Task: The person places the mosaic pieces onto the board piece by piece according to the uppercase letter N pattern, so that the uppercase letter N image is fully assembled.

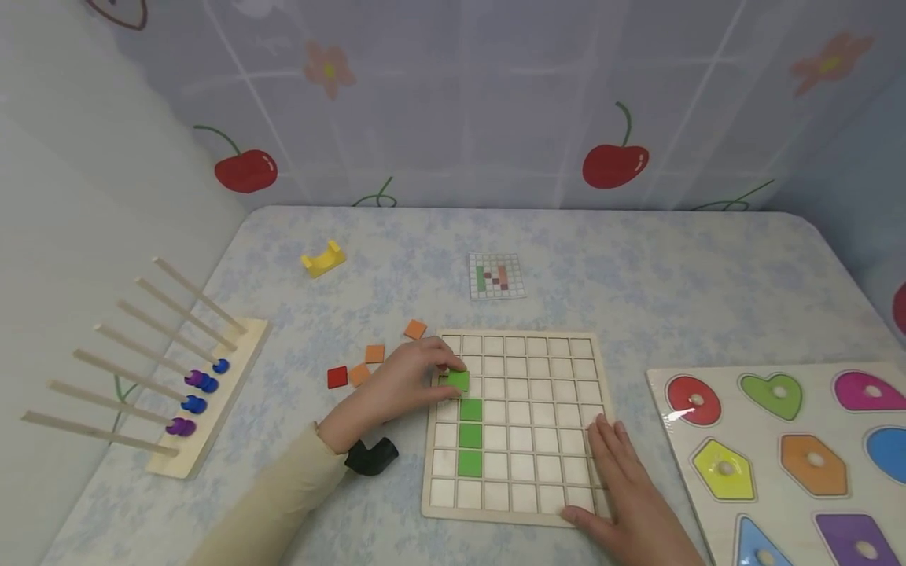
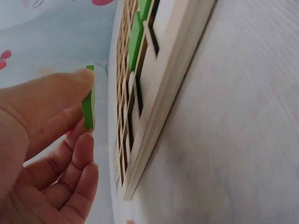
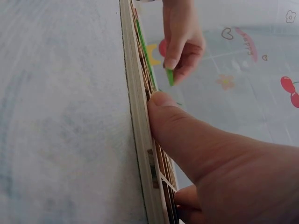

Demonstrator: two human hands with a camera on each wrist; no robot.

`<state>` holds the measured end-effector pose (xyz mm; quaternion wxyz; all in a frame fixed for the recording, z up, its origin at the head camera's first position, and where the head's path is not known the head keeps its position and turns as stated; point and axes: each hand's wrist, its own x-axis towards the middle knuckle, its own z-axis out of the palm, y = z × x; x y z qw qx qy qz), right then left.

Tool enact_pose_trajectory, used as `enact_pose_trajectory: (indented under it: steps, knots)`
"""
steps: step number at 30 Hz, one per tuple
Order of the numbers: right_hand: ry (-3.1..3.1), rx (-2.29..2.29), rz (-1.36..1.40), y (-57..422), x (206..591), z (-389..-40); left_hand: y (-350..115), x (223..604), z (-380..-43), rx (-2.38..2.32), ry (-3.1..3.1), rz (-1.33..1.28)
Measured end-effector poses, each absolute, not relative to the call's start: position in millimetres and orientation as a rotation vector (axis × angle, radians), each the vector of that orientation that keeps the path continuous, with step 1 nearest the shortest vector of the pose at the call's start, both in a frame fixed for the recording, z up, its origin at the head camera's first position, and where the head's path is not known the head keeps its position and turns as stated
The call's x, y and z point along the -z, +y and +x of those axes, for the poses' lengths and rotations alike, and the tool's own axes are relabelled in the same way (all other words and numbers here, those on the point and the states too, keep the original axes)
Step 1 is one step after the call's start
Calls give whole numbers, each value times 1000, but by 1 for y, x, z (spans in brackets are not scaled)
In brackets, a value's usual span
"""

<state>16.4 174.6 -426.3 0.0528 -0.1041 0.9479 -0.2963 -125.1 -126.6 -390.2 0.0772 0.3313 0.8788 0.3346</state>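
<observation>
My left hand (image 1: 403, 379) pinches a green square tile (image 1: 458, 381) between thumb and fingers, just over the left part of a wooden grid board (image 1: 520, 439). The left wrist view shows this tile (image 2: 88, 111) held on edge, raised off the board. Below it in the head view, three green tiles (image 1: 470, 435) lie in a column of the grid. My right hand (image 1: 630, 491) rests on the board's lower right corner, fingers extended along the right edge. Its thumb (image 3: 180, 126) lies on the board's near rim in the right wrist view.
Left of the board lie several orange tiles (image 1: 375, 354), a red tile (image 1: 337, 377) and a black curved piece (image 1: 373, 457). A patterned grid card (image 1: 497, 277) and yellow piece (image 1: 323, 259) are behind. A peg rack (image 1: 233, 354) stands left, a shape puzzle (image 1: 760, 440) right.
</observation>
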Motion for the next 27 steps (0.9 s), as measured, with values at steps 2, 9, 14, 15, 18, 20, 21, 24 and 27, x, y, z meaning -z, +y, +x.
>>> enact_pose_trajectory:
  steps: [2, 9, 14, 15, 18, 20, 21, 24, 27]
  knots:
    - [2925, 925, -386, 175, 429, 18, -119, 392, -125, -984, 2627, 976]
    - [2953, 920, -435, 176, 432, 16, -109, 399, -124, -985, 2609, 950]
    - [2939, 909, -431, 178, 433, 16, -108, 402, -126, -1006, 2600, 968]
    - [2939, 908, -434, 178, 433, 15, -108, 402, -127, -1011, 2599, 968]
    - [2950, 901, -436, 180, 433, 15, -106, 403, -129, -1020, 2598, 974]
    - [2958, 902, -443, 180, 434, 15, -106, 403, -129, -1025, 2599, 974]
    - [2962, 907, -445, 180, 434, 15, -106, 403, -129, -1026, 2598, 974]
    - [2971, 942, -474, 180, 436, 15, -107, 402, -128, -1028, 2592, 951]
    - [2976, 975, -495, 179, 438, 16, -109, 402, -125, -1028, 2589, 925]
